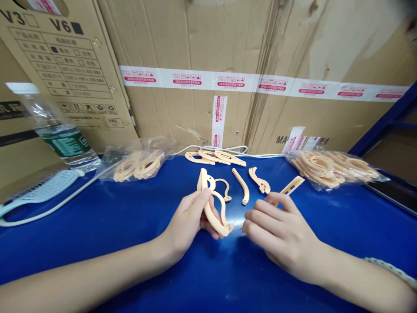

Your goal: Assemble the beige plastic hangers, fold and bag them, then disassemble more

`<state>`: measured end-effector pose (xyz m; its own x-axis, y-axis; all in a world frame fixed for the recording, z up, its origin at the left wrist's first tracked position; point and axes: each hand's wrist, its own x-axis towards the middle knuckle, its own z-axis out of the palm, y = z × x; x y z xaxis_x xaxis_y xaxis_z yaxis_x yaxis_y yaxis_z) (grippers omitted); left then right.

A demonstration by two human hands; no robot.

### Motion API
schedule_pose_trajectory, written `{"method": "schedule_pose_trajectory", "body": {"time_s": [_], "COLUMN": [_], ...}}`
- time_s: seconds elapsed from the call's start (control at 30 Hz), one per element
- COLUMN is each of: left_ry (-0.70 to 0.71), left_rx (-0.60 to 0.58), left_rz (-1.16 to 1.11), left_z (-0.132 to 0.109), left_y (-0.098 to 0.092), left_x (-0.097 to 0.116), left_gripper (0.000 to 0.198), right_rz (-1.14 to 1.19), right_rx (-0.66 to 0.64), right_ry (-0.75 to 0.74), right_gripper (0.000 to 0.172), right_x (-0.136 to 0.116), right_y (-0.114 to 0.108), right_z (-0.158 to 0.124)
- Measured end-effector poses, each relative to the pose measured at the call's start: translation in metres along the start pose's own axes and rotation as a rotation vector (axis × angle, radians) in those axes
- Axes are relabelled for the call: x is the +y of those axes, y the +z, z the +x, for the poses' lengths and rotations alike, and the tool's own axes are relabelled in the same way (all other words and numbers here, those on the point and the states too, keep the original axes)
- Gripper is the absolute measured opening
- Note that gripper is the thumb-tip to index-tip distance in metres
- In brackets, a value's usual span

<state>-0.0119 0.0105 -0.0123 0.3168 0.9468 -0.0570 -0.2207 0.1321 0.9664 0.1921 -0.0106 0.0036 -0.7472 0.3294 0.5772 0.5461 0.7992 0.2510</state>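
Note:
A cream plastic piece with curved arms [213,217] is held upright between the thumb and fingers of my left hand [192,213]. To its right, my right hand [282,230] is closed, its fingers curled; a small tip shows at the fingertips, but what they pinch is too small to name. A slotted yellowish strip [291,187] sticks out behind my right index finger. Between and beyond the hands lie a thin hooked piece [226,190], a curved bar [241,187] and a jointed curved piece [259,180] on the blue table.
Flat cream pieces [215,157] lie at the back beside a white cable [55,208]. Bagged pieces sit at back left [140,164] and back right [332,167]. A water bottle [65,139] and a pale blue hairbrush [48,187] are at left. Cardboard [189,113] stands behind.

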Motion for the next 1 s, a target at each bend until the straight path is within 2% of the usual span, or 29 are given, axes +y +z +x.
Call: {"method": "schedule_pose_trajectory", "body": {"time_s": [0.13, 0.23, 0.43, 0.73, 1.0], "left_ry": [0.035, 0.032, 0.003, 0.006, -0.015], "left_rx": [-0.027, -0.043, -0.057, -0.108, -0.132], "left_rz": [0.005, 0.004, -0.002, 0.027, 0.068], "left_z": [0.001, 0.001, 0.001, 0.000, 0.001], "left_y": [-0.001, 0.000, 0.001, 0.000, 0.001], "left_x": [-0.002, -0.002, 0.001, -0.001, 0.000], "left_gripper": [0.043, 0.041, 0.040, 0.043, 0.043], "right_rz": [0.165, 0.177, 0.240, 0.323, 0.233], "right_rx": [0.021, -0.017, -0.137, -0.075, -0.183], "right_ry": [0.123, 0.177, 0.147, 0.163, 0.214], "right_gripper": [0.020, 0.032, 0.033, 0.029, 0.028], "right_x": [0.014, 0.028, 0.038, 0.042, 0.042], "right_y": [0.000, 0.007, 0.019, 0.028, 0.030], "right_z": [-0.003, -0.005, -0.009, -0.010, -0.007]}}
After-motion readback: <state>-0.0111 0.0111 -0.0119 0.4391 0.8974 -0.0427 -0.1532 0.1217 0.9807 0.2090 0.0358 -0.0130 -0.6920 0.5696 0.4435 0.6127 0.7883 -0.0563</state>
